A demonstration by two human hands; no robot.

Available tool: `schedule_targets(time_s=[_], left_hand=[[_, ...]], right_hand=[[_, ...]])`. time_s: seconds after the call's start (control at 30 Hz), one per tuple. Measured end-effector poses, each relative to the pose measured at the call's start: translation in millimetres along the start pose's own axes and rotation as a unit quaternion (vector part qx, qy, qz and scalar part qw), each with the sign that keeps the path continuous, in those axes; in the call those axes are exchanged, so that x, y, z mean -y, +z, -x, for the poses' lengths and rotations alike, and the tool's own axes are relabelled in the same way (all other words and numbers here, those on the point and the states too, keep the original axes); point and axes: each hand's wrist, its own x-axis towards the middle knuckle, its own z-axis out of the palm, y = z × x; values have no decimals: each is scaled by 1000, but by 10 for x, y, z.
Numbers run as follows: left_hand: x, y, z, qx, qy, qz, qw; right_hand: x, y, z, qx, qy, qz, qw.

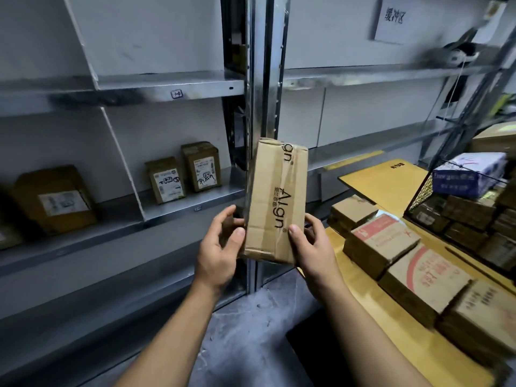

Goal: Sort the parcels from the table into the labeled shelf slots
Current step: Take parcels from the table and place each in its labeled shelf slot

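- Grip: left hand (220,241) and right hand (310,247) hold the lower edges of one cardboard parcel (275,202), upright.
- Position: parcel in front of the shelf (212,195), beside the desk (360,297).
- Marking: slot label (176,94) apparently handwritten, blurred.

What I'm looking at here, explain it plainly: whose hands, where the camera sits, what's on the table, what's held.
There is no machine here: a person sorts parcels with bare hands. The single picture comes from a camera worn on the person's head, looking forward and down. The left hand and the right hand grip the lower end of a tall brown cardboard box with black lettering, held upright in front of the grey metal shelf. Two small brown cardboard boxes with white labels stand side by side in one shelf slot. To the right, on the yellow wooden table, lies a row of brown cardboard boxes with red print.
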Motion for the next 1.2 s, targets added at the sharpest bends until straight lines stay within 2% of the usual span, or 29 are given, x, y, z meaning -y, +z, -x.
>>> schedule_targets(time_s=[0.13, 0.27, 0.4, 0.47, 0.57, 0.67, 0.8, 0.9, 1.07, 1.2], left_hand=[[-29, -27, 181, -26, -8, -24, 999], [-18, -148, 370, -28, -32, -76, 996], [-101, -259, 549, 5, -50, -75, 996], [-161, -307, 644, -10, -32, -105, 994], [-253, -393, 778, -35, 0, -165, 986], [-330, -452, 907, -54, 16, -211, 976], [-401, -568, 1073, -81, 1, -257, 963], [-445, -718, 1178, -107, -10, -287, 952], [-498, -1024, 1338, -138, -10, -342, 930], [-526, -1359, 1451, -154, -19, -381, 912]], right_hand=[[-60, -126, 150, 16, 59, -136, 989], [-135, -195, 323, 69, 76, -174, 979], [-198, -274, 425, 117, 82, -179, 973], [-202, -282, 457, 120, 57, -154, 979], [-192, -255, 493, 110, -16, -53, 992], [-161, -171, 551, 129, -54, 25, 990], [-117, -4, 638, 142, -26, 52, 988], [-112, 165, 670, 154, -54, 106, 981], [-106, 534, 822, 226, -9, 75, 971], [-178, 911, 951, 262, -18, 88, 961]])
